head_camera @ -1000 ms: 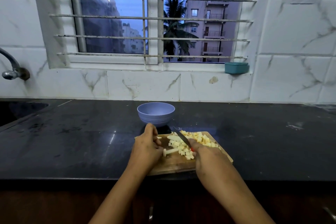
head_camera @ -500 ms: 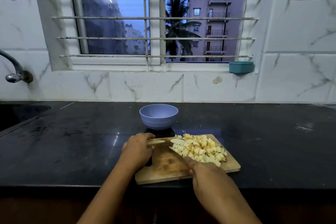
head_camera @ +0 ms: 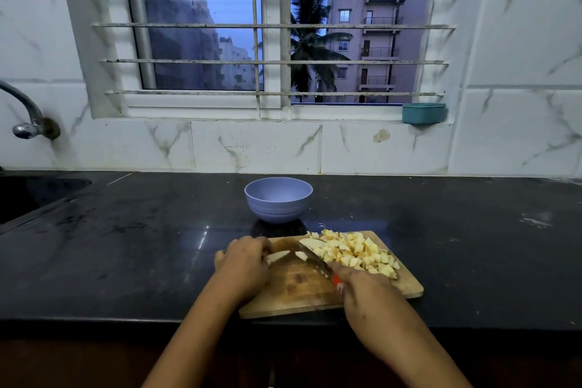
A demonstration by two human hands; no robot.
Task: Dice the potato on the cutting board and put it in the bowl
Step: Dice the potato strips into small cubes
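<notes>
Left hand pinches a potato strip on the cutting board, right hand fingers curled around the knife

bowl behind cutting board; diced potato on board's right, hands nearer.

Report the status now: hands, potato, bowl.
Left hand holds a potato strip; right hand grips the knife. Diced pile on the cutting board, bowl shows no potato. Nothing blocks the bowl.
</notes>
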